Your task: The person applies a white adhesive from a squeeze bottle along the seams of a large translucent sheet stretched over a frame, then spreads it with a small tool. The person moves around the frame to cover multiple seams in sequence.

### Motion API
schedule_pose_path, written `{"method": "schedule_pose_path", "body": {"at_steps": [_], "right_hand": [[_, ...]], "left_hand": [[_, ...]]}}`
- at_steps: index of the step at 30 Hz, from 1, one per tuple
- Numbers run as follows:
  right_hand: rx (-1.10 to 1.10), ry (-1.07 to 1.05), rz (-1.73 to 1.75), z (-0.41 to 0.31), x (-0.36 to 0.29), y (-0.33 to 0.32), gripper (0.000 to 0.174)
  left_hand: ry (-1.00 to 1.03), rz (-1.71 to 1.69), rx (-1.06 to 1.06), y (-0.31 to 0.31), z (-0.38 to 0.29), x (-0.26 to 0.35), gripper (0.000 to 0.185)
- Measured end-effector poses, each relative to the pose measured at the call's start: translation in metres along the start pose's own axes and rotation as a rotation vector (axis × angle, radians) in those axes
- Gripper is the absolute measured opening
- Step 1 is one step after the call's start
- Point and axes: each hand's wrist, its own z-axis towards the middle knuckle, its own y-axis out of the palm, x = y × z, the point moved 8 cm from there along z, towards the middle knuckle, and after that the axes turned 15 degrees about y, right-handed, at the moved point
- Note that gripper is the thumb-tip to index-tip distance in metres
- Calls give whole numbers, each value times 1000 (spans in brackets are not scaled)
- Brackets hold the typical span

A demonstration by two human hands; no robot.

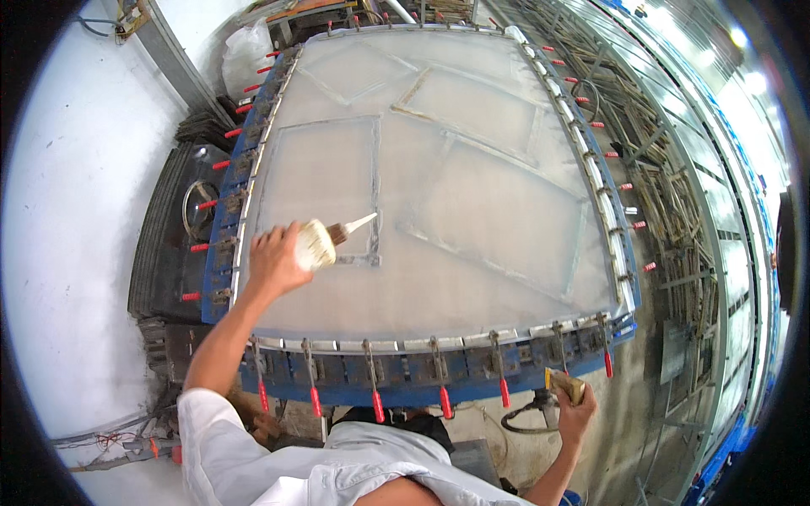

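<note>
My left hand (277, 260) grips a stained white squeeze bottle (312, 245), held tilted over the stretching table. Its brown cap and pale pointed nozzle (362, 222) aim at the right bar of a rectangular frame (376, 183) seen through a translucent stretched sheet (392, 297). Whether the nozzle touches the sheet cannot be told. Dark wet-looking streaks follow that bar and the frame's near corner. Low at the right, beyond the table's near edge, my right hand (577, 411) holds a small tan scraper-like block (567, 386) with a yellowish edge.
Several red-handled toggle clamps (378, 405) line the sheet's edges on the blue table (417, 393). More rectangular frames (506, 259) show under the sheet. Dark stacked panels (168, 240) stand at left by the white wall (76, 190). Racks with stacked frames (671, 209) run along the right.
</note>
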Motion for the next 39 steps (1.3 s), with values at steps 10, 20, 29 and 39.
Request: {"method": "schedule_pose_path", "body": {"at_steps": [10, 20, 29, 39], "right_hand": [[29, 179, 237, 61, 39, 51, 29], [130, 242, 445, 77, 23, 70, 19], [112, 422, 675, 83, 83, 67, 15], [151, 277, 1067, 116, 33, 104, 48]], "left_hand": [[457, 663, 73, 61, 353, 29, 73], [467, 708, 35, 147, 478, 80, 62], [464, 727, 20, 155, 498, 80, 55], [516, 742, -5, 153, 465, 74, 58]]}}
